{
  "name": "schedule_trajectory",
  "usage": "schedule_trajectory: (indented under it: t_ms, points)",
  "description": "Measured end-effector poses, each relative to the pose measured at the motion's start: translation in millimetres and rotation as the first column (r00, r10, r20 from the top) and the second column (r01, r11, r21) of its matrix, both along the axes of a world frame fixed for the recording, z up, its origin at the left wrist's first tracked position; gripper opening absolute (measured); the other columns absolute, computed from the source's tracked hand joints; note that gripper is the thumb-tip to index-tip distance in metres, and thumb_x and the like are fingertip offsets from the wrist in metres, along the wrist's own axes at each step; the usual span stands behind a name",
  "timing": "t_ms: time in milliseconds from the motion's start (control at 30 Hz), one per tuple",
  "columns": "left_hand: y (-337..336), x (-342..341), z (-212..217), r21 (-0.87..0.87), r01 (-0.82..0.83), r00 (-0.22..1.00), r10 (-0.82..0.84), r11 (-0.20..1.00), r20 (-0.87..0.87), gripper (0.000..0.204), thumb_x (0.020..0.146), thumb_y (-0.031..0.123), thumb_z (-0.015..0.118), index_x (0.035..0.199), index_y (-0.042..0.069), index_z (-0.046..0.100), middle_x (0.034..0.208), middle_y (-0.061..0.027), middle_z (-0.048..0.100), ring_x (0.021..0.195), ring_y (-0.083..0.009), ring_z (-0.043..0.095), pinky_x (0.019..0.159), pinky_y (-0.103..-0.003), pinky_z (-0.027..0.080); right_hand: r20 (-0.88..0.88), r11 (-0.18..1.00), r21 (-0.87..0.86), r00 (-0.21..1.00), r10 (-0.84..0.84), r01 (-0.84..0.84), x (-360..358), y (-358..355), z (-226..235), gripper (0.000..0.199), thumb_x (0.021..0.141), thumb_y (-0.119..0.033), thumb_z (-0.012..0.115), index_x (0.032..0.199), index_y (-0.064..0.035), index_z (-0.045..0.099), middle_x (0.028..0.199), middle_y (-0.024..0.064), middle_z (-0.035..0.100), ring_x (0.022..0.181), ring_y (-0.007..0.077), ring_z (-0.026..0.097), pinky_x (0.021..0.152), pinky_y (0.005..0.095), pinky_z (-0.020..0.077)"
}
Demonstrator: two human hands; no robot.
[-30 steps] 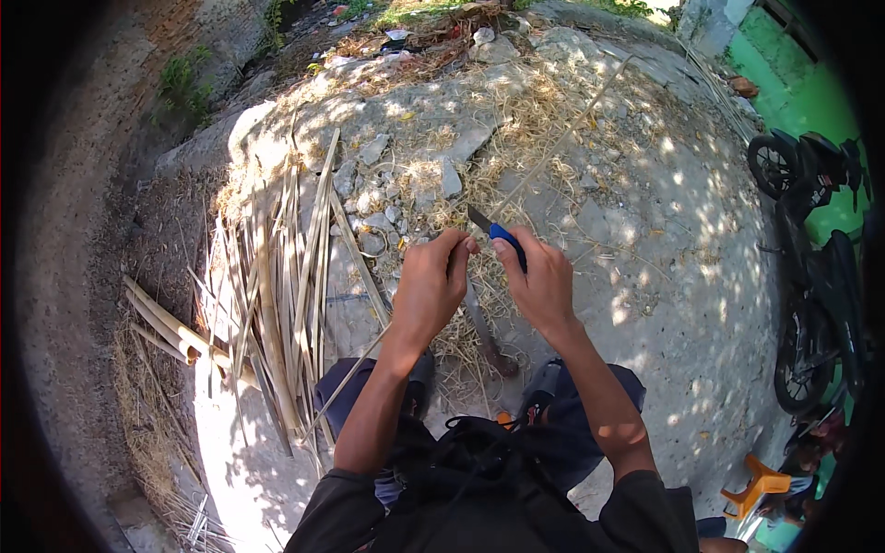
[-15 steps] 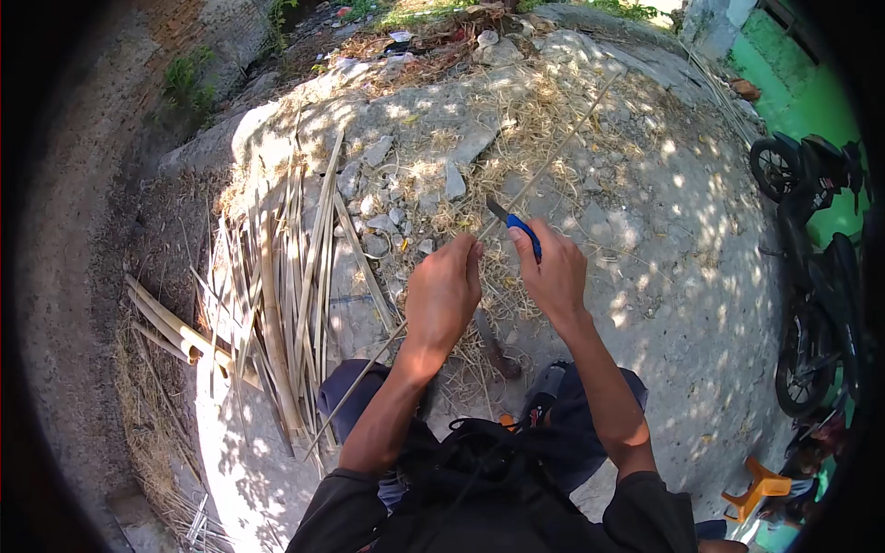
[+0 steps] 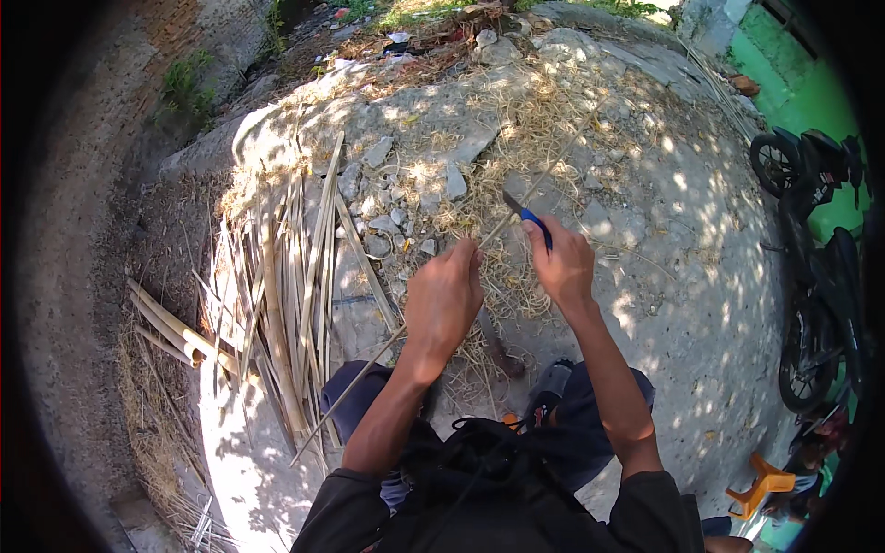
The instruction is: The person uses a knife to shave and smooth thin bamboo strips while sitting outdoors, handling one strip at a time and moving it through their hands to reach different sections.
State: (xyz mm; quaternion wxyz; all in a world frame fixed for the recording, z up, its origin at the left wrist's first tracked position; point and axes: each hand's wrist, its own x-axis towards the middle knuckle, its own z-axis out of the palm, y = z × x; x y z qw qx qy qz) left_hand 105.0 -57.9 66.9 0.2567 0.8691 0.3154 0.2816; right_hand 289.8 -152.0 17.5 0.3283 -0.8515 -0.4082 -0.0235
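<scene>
My left hand is closed round a long thin bamboo strip, which slants from beside my left knee up to the far right. My right hand grips the blue handle of a knife. Its dark blade touches or lies very close to the strip, just beyond my left hand; exact contact is hard to see. Pale curled shavings litter the ground under and beyond both hands. Between my feet lies a dark tool with a worn handle, partly hidden.
Many split bamboo strips lie in a pile on the left, beside thicker bamboo poles. Broken concrete pieces are scattered ahead. Parked motorcycles, an orange plastic stool and part of a person are at right.
The knife in my right hand has shifted slightly right and away from my left hand. The bamboo strip has slid a little toward the lower left.
</scene>
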Motion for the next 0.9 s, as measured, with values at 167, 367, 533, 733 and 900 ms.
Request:
schedule_trajectory:
  t_ms: [167,367,533,733,900]
  points:
    - [10,-22,0,-0.023,0.022,0.991,-0.025,1.000,-0.134,0.014,0.105,0.015,0.066,0.099,0.002,0.068,0.082,-0.0243,0.071,0.077,-0.0467,0.070,0.069,-0.057,0.052,-0.086,0.977,-0.096,0.977,-0.197,0.189,126,-39,-34,0.051,0.111,-0.051,0.054,0.104,-0.0051,0.075,0.086,0.0207,0.074,0.085,0.0408,0.073,0.077,0.0505,0.0532]
    - [25,-15,-20,-0.011,-0.034,0.986,0.031,0.999,-0.166,0.017,0.103,0.015,0.067,0.095,0.000,0.068,0.082,-0.0242,0.071,0.080,-0.0469,0.070,0.072,-0.057,0.052,-0.306,0.998,0.023,0.950,-0.056,0.066,80,-25,-15,0.053,0.112,-0.053,0.054,0.106,-0.0022,0.071,0.073,0.0122,0.059,0.071,0.0226,0.059,0.068,0.0425,0.0455]
    - [16,4,-33,-0.108,0.087,0.996,-0.088,0.990,-0.008,0.017,0.102,0.013,0.068,0.094,-0.002,0.068,0.082,-0.0263,0.069,0.079,-0.0478,0.069,0.072,-0.057,0.051,-0.321,0.989,-0.035,0.938,0.127,-0.146,26,-14,19,0.053,0.112,-0.053,0.055,0.105,-0.0018,0.066,0.072,0.0152,0.062,0.066,0.0305,0.062,0.065,0.0462,0.0453]
    - [2,12,-32,-0.240,0.139,0.990,-0.141,0.961,0.009,0.018,0.106,0.014,0.064,0.101,-0.003,0.068,0.081,-0.0267,0.069,0.077,-0.0486,0.068,0.071,-0.055,0.051,-0.292,0.939,0.012,0.897,0.331,-0.343,6,-35,17,0.040,0.111,-0.041,0.061,0.103,-0.0014,0.061,0.076,0.0210,0.066,0.071,0.0440,0.065,0.066,0.0506,0.0467]
    - [-9,10,-39,-0.293,0.224,0.975,-0.217,0.930,0.057,0.019,0.107,0.015,0.063,0.106,-0.003,0.067,0.080,-0.0280,0.068,0.079,-0.0494,0.069,0.072,-0.054,0.053,-0.280,0.925,0.040,0.884,0.373,-0.378,0,-43,-2,0.037,0.110,-0.038,0.062,0.105,-0.0012,0.060,0.074,0.0209,0.065,0.069,0.0436,0.065,0.065,0.0495,0.0464]
